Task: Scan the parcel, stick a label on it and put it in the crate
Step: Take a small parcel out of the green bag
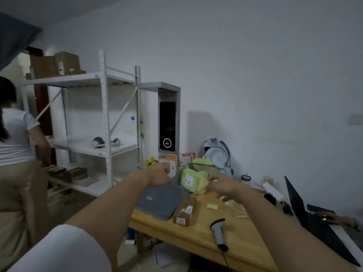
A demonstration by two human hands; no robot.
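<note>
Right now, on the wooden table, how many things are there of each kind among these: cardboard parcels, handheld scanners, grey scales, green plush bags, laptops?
Cardboard parcel: 1
Handheld scanner: 1
Grey scale: 1
Green plush bag: 1
Laptop: 1
Total: 5

**Wood, cardboard, plastic and cloth**

The table [196, 238] is pale wood with a smooth, faintly shiny top. On it the parcel [184, 211] is matt brown cardboard with paper labels, the scale [160, 203] smooth grey plastic (dull, barely reflecting), and the scanner [218, 230] grey and black plastic. The green bag [193, 179] looks like soft cloth. On the far left, the shelving [104, 114] is white painted metal.
</note>
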